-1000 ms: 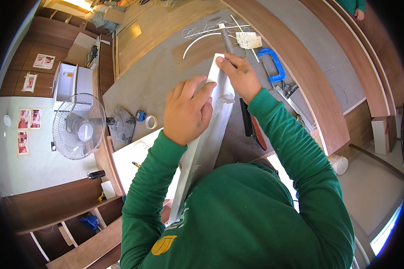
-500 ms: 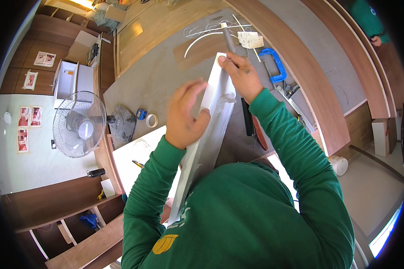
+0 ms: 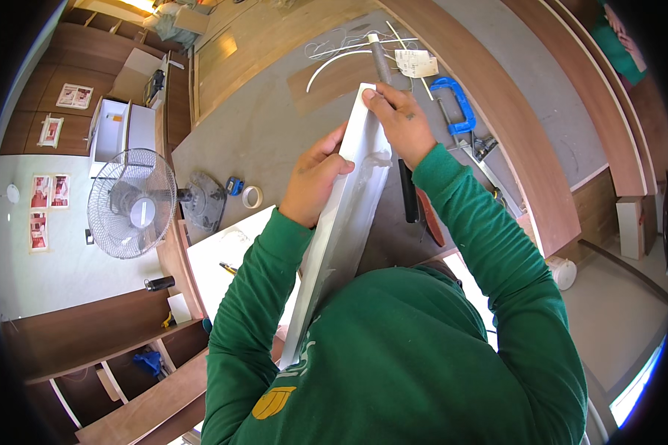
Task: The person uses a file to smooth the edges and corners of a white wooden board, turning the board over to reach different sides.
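A long white board (image 3: 341,194) with a greyish smeared face stands slanted against my body, its narrow white edge turned up toward me. My right hand (image 3: 404,122) is closed around its far end, thumb lying on the end corner. Lower along the same edge, my left hand (image 3: 315,182) grips the board, thumb across the edge and fingers partly hidden behind it. Just right of the board lie a black-edged tool (image 3: 408,194) and a reddish-brown flat piece (image 3: 430,222), whose kinds I cannot make out.
A blue clamp (image 3: 454,105) lies on the grey work surface (image 3: 260,133), near a brown panel (image 3: 527,148). Thin white strips and a grey tube (image 3: 380,59) are at the far side. To the left are a fan (image 3: 132,204), a tape roll (image 3: 252,197) and a blue tape measure (image 3: 234,185). Another person's arm (image 3: 617,48) shows at upper right.
My left hand has closed onto the board's edge, its fingers no longer raised and blurred. My right hand stays at the far end. The other person's arm at upper right has shifted.
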`<state>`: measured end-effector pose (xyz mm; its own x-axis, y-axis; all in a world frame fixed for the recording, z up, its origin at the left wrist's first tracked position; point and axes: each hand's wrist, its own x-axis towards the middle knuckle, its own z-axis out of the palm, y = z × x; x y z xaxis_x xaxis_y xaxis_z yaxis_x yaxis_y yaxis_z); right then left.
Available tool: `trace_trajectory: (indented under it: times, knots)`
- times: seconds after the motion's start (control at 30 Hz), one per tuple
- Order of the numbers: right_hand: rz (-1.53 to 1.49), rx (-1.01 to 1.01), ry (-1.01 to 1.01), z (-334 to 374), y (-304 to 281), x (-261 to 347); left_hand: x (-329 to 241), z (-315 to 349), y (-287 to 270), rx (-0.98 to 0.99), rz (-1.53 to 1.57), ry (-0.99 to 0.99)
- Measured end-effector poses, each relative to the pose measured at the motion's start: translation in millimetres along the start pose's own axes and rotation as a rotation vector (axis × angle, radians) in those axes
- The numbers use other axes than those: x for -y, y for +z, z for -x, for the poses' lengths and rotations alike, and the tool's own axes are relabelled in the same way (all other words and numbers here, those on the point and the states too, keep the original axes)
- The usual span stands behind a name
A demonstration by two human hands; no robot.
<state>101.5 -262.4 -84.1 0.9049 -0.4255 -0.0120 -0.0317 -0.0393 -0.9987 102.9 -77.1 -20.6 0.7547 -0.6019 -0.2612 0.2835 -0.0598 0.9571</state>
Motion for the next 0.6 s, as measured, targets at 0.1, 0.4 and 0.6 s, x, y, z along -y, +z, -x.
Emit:
trace_trajectory:
  times: [0.1,0.4,0.6]
  knots:
    - [-0.016,-0.009,0.008,-1,0,-1,-5,-4,1,0.0,-0.022,-0.008]
    - [0.002,-0.018,-0.018,0,3,0,-1,-33,-3,-0.127,-0.164,0.011]
    - [-0.015,-0.016,-0.027,1,5,3,5,-13,-2,-0.094,-0.133,0.094]
